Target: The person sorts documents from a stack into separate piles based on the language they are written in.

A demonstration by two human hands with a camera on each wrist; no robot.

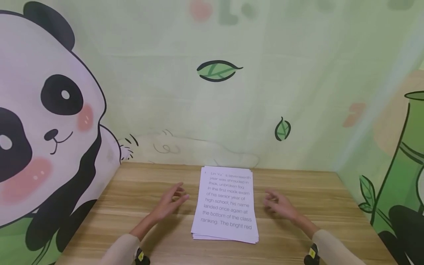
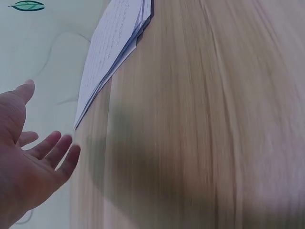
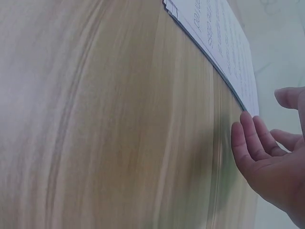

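Observation:
A stack of printed paper sheets (image 1: pixel 226 204) lies on the wooden table, its edges slightly uneven at the bottom. Large black English text covers the top sheet. To the left of the stack, my left hand (image 1: pixel 170 201) hovers over the table with relaxed fingers and holds nothing. On the other side, my right hand (image 1: pixel 281 205) is held in the air, its fingers loosely bent and nothing in them. Both wrist views show a gap between palm and thumb, with the paper stack (image 2: pixel 112 47) beyond the left hand (image 2: pixel 33 157) and the right hand (image 3: pixel 271 157) near the sheets' edge.
The wooden table (image 1: pixel 132 187) reaches back to a pale green cloth backdrop (image 1: pixel 159 88). A large printed panda (image 1: pixel 66 121) is on the left and printed bamboo (image 1: pixel 400 176) on the right. Each wrist wears a dark strap (image 1: pixel 142 256).

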